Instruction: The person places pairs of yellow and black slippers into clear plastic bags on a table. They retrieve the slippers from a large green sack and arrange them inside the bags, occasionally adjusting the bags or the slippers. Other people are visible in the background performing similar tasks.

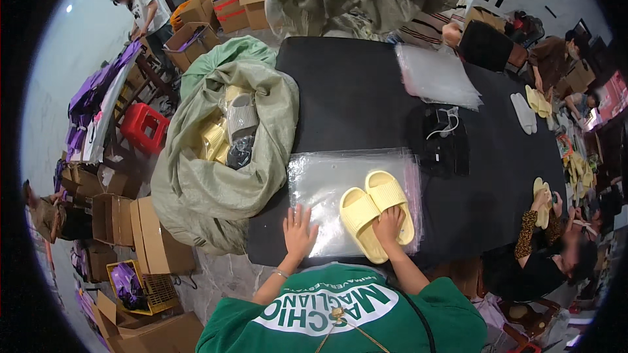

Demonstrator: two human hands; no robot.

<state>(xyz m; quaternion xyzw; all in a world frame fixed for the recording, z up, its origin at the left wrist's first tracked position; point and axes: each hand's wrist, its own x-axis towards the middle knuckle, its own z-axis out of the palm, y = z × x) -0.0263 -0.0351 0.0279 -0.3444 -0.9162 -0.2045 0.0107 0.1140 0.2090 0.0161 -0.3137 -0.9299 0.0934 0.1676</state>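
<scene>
A pair of pale yellow slide slippers (pixel 360 212) lies tilted over a stack of clear plastic bags (pixel 320 173) at the near edge of the black table. My right hand (pixel 388 225) grips the pair where the two slippers meet, its fingertips partly hidden. Spread flat on the left part of the bags, my left hand (pixel 299 234) holds nothing. To its left stands a large woven sack (pixel 190 199), its mouth gaping, with bagged yellow, grey and black slippers (pixel 242 117) inside.
Another stack of clear bags (pixel 435 75) lies at the table's far right. A black device with a white cable (pixel 445 124) sits right of my bags. White slippers (pixel 523 114) rest at the right edge. A co-worker (pixel 543 248) sits at the right; cardboard boxes (pixel 157 235) stand left.
</scene>
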